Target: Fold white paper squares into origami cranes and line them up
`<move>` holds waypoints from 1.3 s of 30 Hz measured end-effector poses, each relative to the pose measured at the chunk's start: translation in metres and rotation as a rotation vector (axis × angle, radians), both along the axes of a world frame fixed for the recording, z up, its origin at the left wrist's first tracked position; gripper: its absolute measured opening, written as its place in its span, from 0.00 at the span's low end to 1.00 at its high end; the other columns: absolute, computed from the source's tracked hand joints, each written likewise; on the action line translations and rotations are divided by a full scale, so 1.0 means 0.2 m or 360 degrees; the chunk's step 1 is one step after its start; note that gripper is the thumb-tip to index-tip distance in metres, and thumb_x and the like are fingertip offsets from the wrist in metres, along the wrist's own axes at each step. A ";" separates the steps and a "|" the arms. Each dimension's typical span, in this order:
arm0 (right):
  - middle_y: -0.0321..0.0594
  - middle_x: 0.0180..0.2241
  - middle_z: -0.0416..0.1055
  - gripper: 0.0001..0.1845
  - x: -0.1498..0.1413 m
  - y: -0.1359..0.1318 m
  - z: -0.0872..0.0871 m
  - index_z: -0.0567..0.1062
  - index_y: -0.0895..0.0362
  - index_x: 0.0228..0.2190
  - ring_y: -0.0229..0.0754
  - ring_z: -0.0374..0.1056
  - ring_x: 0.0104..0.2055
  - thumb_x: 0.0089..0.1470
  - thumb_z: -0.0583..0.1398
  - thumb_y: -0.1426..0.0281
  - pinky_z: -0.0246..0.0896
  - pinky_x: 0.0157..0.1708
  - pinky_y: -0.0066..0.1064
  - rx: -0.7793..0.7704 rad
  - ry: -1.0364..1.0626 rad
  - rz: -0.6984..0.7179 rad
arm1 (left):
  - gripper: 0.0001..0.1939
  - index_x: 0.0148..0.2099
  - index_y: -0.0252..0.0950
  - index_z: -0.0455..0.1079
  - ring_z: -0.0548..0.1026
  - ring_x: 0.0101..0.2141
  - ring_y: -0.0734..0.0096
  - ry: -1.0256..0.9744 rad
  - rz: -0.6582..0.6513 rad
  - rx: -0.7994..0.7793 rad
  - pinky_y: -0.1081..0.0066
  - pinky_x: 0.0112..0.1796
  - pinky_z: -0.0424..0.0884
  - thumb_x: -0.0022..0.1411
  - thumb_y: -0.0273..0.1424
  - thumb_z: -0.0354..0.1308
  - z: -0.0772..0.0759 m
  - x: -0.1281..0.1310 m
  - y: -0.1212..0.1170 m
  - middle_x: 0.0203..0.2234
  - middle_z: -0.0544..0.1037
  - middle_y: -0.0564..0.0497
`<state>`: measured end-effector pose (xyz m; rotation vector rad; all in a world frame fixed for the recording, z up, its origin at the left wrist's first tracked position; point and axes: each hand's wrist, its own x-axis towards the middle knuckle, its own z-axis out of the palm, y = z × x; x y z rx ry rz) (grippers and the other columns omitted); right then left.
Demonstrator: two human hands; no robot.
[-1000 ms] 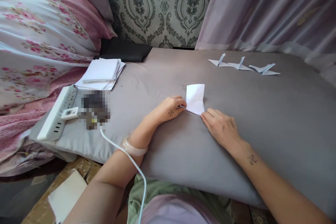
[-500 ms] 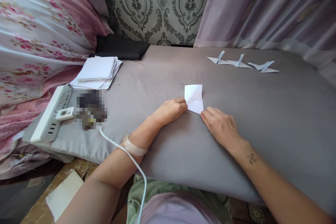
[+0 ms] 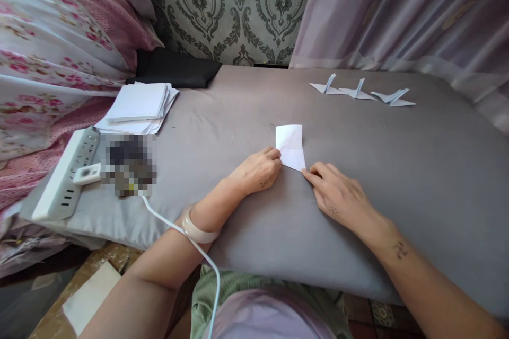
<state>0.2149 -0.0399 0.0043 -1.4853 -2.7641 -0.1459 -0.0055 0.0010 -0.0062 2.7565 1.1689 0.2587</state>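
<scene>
A small piece of folded white paper lies on the grey cloth surface in front of me, a faint crease running across it. The fingers of my left hand are closed at its left edge. At the lower right corner of the paper, my right hand has its fingertips pressed together on the edge, the index finger reaching furthest. Both thumbs are mostly hidden. Farther back on the right stand three folded paper cranes, a left one, a middle one and a right one.
To the left lies a stack of white paper, with a black flat item behind it. A white power strip holds a plugged-in charger. One white cable crosses my left forearm. Floral fabric hangs at the left.
My right hand has turned slightly, its index finger now stretched out at the paper's corner. My left hand stays at the left edge. The whole view has shifted a little.
</scene>
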 end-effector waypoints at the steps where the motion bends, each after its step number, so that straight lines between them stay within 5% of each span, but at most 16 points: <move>1: 0.40 0.39 0.69 0.18 0.00 0.00 0.00 0.73 0.56 0.47 0.41 0.64 0.39 0.59 0.51 0.78 0.54 0.29 0.31 -0.0001 0.0031 -0.0004 | 0.20 0.40 0.29 0.72 0.70 0.41 0.62 0.0051 -0.0002 -0.0010 0.66 0.42 0.69 0.71 0.30 0.39 0.01 0.01 -0.01 0.38 0.73 0.41; 7: 0.41 0.42 0.71 0.20 0.04 -0.02 -0.06 0.73 0.55 0.49 0.43 0.66 0.43 0.58 0.50 0.78 0.61 0.34 0.32 -0.0060 0.0281 -0.0067 | 0.26 0.58 0.35 0.65 0.68 0.40 0.61 0.0138 -0.0054 0.0111 0.64 0.42 0.67 0.70 0.45 0.37 0.01 0.02 -0.05 0.41 0.70 0.42; 15: 0.42 0.44 0.72 0.18 0.04 -0.02 -0.11 0.74 0.57 0.44 0.41 0.69 0.46 0.58 0.50 0.78 0.64 0.48 0.34 0.0049 0.1104 -0.0318 | 0.29 0.60 0.37 0.64 0.67 0.41 0.59 0.0160 -0.0051 0.0122 0.63 0.42 0.66 0.70 0.47 0.36 0.00 0.03 -0.06 0.41 0.68 0.41; 21: 0.46 0.42 0.71 0.15 -0.09 -0.03 -0.11 0.74 0.59 0.45 0.44 0.70 0.42 0.61 0.52 0.72 0.65 0.42 0.35 0.0013 0.0942 -0.0276 | 0.26 0.59 0.38 0.66 0.67 0.40 0.60 0.0083 -0.0024 0.0129 0.63 0.42 0.66 0.71 0.44 0.36 -0.01 0.03 -0.05 0.40 0.68 0.42; 30: 0.39 0.36 0.71 0.12 -0.05 0.06 -0.11 0.75 0.56 0.34 0.38 0.66 0.33 0.62 0.52 0.72 0.55 0.31 0.30 -0.0038 0.0597 -0.0252 | 0.14 0.49 0.34 0.69 0.70 0.43 0.62 -0.0193 0.0169 -0.0139 0.65 0.43 0.70 0.69 0.29 0.44 -0.05 0.01 0.02 0.41 0.73 0.44; 39: 0.41 0.31 0.66 0.13 -0.04 0.07 -0.12 0.70 0.58 0.30 0.40 0.62 0.32 0.62 0.49 0.77 0.50 0.31 0.32 0.0154 0.0213 -0.0040 | 0.13 0.42 0.34 0.71 0.72 0.43 0.64 -0.0343 0.0102 -0.0113 0.65 0.45 0.70 0.69 0.30 0.45 -0.06 0.00 0.05 0.41 0.74 0.44</move>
